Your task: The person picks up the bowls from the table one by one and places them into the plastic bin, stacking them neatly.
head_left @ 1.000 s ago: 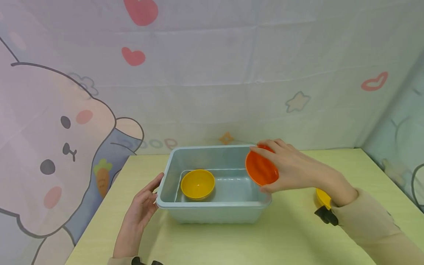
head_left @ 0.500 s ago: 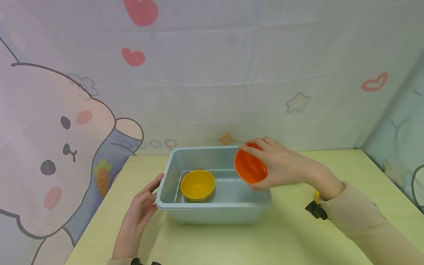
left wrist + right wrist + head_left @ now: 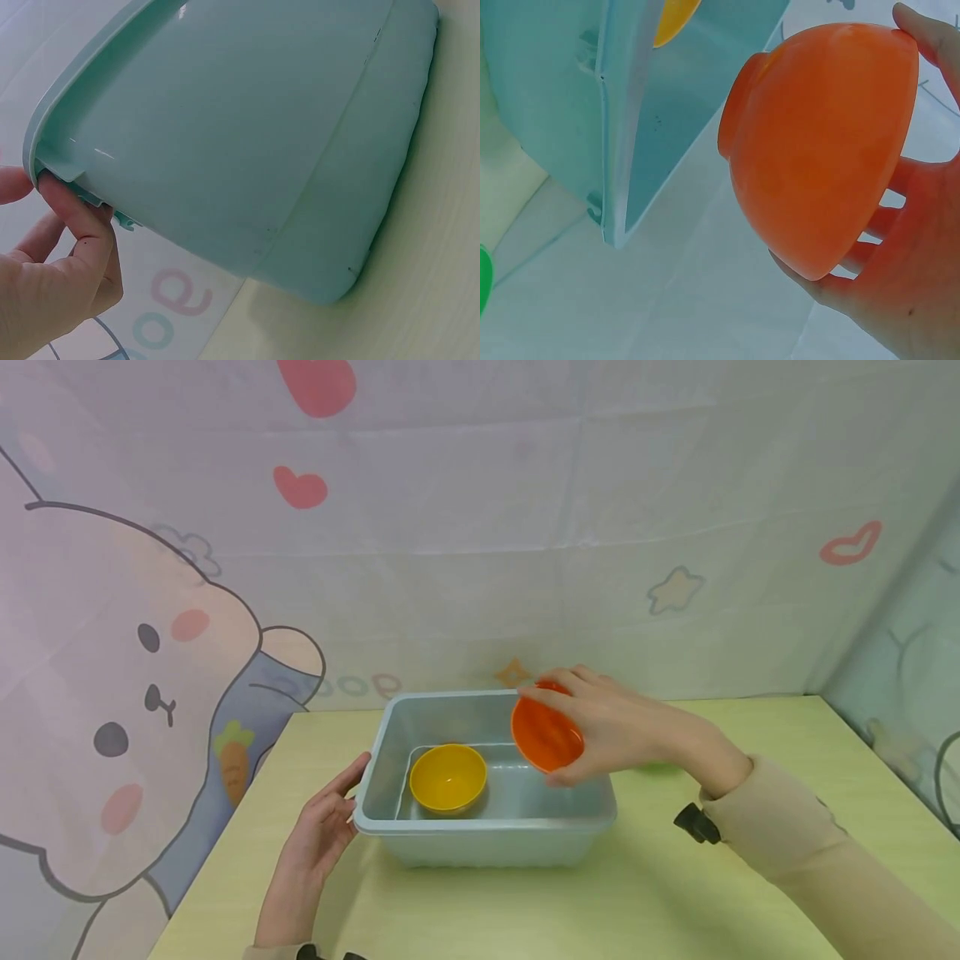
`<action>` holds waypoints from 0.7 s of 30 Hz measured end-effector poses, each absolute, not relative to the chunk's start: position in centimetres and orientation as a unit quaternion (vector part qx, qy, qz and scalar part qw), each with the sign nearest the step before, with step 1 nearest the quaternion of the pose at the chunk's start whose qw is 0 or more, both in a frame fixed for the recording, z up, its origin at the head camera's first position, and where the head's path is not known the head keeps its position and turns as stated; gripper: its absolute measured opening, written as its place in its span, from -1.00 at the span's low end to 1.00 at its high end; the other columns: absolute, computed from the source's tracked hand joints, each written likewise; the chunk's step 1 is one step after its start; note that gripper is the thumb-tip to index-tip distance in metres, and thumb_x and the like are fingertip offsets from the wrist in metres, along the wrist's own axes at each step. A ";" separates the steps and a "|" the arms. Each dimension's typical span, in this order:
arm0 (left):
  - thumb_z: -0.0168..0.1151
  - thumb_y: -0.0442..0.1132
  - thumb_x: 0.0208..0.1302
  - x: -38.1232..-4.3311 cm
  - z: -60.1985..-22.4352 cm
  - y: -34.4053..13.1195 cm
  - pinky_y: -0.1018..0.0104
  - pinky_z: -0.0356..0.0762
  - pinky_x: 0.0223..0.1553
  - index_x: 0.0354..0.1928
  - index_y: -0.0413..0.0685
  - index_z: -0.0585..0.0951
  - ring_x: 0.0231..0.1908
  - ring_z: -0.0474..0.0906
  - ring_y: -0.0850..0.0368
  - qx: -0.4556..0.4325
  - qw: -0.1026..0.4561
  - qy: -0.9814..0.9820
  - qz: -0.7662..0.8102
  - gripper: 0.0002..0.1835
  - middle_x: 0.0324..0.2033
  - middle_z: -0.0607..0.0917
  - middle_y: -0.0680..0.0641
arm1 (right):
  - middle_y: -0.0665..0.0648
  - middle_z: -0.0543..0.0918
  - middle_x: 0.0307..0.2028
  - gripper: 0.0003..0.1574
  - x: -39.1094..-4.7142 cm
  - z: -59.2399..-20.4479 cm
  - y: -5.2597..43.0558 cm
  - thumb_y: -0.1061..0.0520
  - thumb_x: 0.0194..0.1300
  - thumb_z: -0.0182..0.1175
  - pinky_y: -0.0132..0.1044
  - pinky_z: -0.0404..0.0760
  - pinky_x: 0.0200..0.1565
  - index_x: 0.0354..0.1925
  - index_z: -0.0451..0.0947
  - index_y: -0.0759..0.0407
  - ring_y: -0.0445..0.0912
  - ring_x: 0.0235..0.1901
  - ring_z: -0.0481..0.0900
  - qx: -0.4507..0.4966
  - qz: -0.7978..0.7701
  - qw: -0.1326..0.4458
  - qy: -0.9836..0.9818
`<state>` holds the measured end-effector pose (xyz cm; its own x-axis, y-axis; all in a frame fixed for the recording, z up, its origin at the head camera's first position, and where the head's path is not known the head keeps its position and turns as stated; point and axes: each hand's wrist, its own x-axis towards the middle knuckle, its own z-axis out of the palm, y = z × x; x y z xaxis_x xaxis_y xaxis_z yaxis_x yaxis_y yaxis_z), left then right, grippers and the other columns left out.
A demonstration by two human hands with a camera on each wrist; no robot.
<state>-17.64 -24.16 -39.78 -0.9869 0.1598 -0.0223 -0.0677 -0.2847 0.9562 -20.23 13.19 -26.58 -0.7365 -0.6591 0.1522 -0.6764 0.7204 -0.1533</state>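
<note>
Left hand [image 3: 318,827] grips the light blue bin [image 3: 487,845] at its left rim, we observe. Inside, toward the left, sits a yellow bowl [image 3: 448,779]. Over the bin's right half we record an orange bowl [image 3: 546,733], tilted, held by the right hand [image 3: 611,725], well apart from the left.

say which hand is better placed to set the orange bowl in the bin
Likely the right hand: it grips the orange bowl near the bin, while the left hand holds the bin's left end.
</note>
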 end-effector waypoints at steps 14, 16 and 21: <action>-0.23 -0.47 0.25 -17.3 -39.6 -24.2 0.31 0.42 0.05 0.18 0.24 0.56 0.10 0.42 0.28 0.058 0.075 0.586 0.805 -0.39 0.13 0.54 0.26 | 0.06 0.26 0.34 0.21 -21.0 -26.0 11.6 -0.29 -0.08 0.37 -0.11 0.53 -0.01 0.47 0.08 -0.12 0.00 0.19 0.26 0.386 0.122 0.008 -0.914; -0.24 -0.47 0.25 -17.3 -39.6 -24.2 0.32 0.42 0.04 0.17 0.26 0.57 0.10 0.42 0.27 0.062 0.075 0.586 0.805 -0.39 0.13 0.54 0.25 | 0.06 0.23 0.36 0.21 -21.3 -25.9 11.3 -0.27 -0.07 0.37 -0.12 0.54 -0.01 0.47 0.07 -0.12 0.00 0.20 0.25 0.390 0.128 0.000 -0.912; -0.24 -0.47 0.25 -17.3 -39.6 -24.2 0.34 0.44 0.02 0.16 0.26 0.56 0.09 0.42 0.26 0.067 0.077 0.584 0.805 -0.39 0.14 0.53 0.24 | 0.07 0.19 0.37 0.19 -21.8 -25.9 10.6 -0.27 -0.05 0.37 -0.12 0.53 0.03 0.47 0.08 -0.09 0.00 0.23 0.23 0.397 0.131 -0.022 -0.908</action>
<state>-17.27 -24.18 -39.59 -0.9792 0.2021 0.0193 -0.0445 -0.3066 0.9508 -21.84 10.63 -25.86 -0.6835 -0.7271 0.0644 -0.7157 0.6503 -0.2547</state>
